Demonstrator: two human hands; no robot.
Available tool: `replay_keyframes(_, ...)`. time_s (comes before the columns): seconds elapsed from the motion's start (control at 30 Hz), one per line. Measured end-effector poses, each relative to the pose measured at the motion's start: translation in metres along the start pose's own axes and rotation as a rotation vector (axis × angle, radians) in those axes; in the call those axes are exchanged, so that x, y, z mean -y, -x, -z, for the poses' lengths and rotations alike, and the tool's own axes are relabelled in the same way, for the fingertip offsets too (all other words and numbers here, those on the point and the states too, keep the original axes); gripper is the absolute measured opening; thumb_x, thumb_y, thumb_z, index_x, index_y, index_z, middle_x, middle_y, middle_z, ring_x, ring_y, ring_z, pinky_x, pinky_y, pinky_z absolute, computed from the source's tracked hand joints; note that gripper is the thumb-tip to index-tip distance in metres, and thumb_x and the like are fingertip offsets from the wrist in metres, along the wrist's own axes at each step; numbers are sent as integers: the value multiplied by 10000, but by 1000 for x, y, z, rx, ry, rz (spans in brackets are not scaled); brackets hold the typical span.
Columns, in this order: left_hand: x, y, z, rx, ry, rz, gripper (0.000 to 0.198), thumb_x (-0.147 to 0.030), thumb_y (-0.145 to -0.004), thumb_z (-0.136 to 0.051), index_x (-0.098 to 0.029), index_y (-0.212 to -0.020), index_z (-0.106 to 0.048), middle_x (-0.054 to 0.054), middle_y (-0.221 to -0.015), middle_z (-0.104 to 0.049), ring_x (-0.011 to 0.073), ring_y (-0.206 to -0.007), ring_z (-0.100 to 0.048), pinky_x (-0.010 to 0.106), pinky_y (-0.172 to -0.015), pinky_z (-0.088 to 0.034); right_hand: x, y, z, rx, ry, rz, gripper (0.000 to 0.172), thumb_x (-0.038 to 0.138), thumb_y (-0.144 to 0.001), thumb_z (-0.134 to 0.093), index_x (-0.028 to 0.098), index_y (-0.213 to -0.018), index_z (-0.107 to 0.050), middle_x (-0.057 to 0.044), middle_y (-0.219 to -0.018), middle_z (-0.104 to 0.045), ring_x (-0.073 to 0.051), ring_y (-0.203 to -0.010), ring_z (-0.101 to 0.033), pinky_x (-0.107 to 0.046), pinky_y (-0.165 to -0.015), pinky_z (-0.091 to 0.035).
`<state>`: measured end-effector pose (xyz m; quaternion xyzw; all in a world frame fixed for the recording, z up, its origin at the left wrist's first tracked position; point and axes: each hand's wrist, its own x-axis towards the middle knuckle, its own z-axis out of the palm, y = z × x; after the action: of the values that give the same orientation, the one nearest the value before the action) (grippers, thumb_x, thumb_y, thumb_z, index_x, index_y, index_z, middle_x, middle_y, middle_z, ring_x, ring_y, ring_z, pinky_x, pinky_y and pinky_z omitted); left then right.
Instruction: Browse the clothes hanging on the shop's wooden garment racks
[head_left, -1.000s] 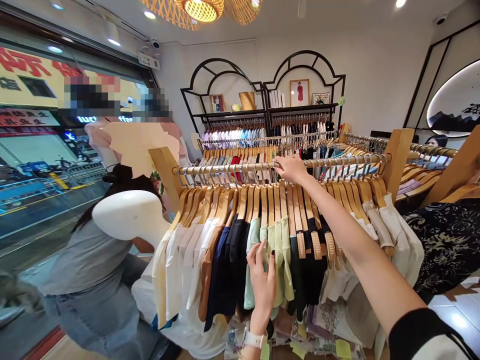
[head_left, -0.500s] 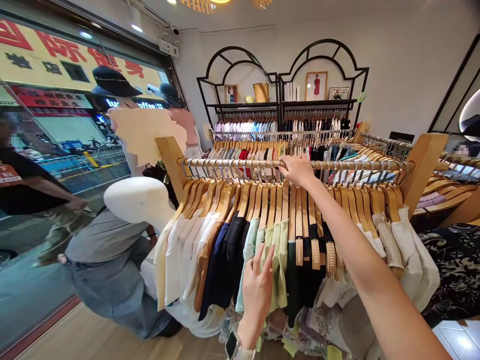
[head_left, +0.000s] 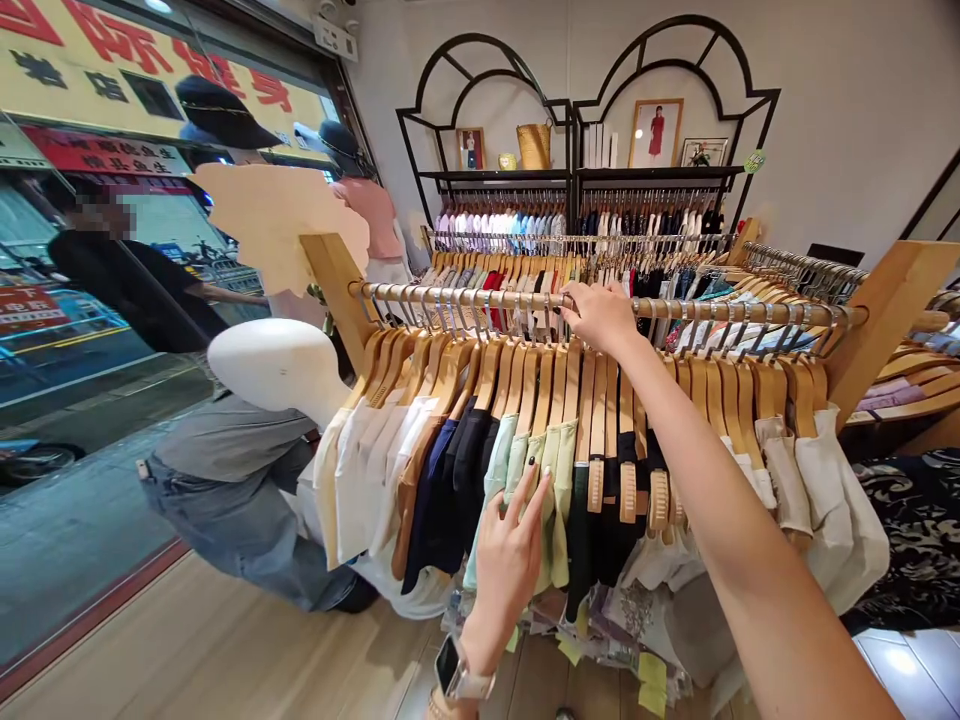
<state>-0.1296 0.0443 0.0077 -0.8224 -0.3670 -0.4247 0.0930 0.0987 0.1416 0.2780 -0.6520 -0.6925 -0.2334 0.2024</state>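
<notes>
A clothes rail point(head_left: 712, 309) wrapped in light rope carries a dense row of wooden hangers point(head_left: 525, 375) with tops in cream, brown, navy, pale green and black. My left hand point(head_left: 506, 550) rests with spread fingers on the pale green garments point(head_left: 559, 480) near the middle of the row; a watch shows on its wrist. My right hand point(head_left: 600, 315) reaches up to the rail, fingers curled over the hanger hooks there. What, if anything, those fingers hold is hidden.
A person in a grey top and jeans point(head_left: 225, 480) bends down at the rack's left end beside a white mannequin bust point(head_left: 274, 370). More racks stand behind and to the right. A black arched shelf point(head_left: 577, 170) lines the back wall. The shop window point(head_left: 82, 300) is at left.
The view has tilted down and closer to the rack. My left hand slid slightly left over the green garments. The person at left has bent lower.
</notes>
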Motion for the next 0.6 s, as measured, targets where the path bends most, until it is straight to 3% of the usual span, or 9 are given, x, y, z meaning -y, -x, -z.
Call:
replay_keyframes(0.17, -11, 3, 0, -81, -41, 100, 550, -263, -966, -533, -355, -1507, -492, 30, -1506, -562, 363, -1290, -483, 515, -1050, -341, 1, 0, 2, 13, 7, 2, 467, 390, -1018, -388, 137, -1388, -520, -156, -1329, -657, -324, -1186, -598, -521, -1063, -343)
replay_keyframes(0.3, -12, -8, -3, -150, -17, 91, 550, -239, -942, -579, -313, -1484, -517, 75, -1388, -644, 331, -1269, -527, 509, -1110, -295, 0, 0, 2, 13, 12, 8, 461, 389, -1021, -386, 143, -1390, -513, -151, -1327, -658, -323, -1184, -598, -525, -1067, -336)
replay_keyframes(0.47, -9, -24, -6, -101, 12, 14, 551, -280, -944, -575, -244, -1490, -506, 122, -1413, -608, 341, -1353, -475, 510, -1142, -310, -1, -1, 0, 11, 12, 13, 462, 398, -1024, -381, 151, -1393, -511, -146, -1341, -652, -318, -1180, -598, -522, -1074, -331)
replay_keyframes(0.6, -14, -25, -7, -81, -60, 91, 541, -258, -957, -557, -283, -1495, -510, 108, -1466, -578, 365, -1343, -475, 564, -1126, -314, -1, -1, 0, 9, 13, 14, 486, 408, -1018, -373, 138, -1395, -520, -162, -1313, -665, -318, -1162, -605, -511, -1047, -358)
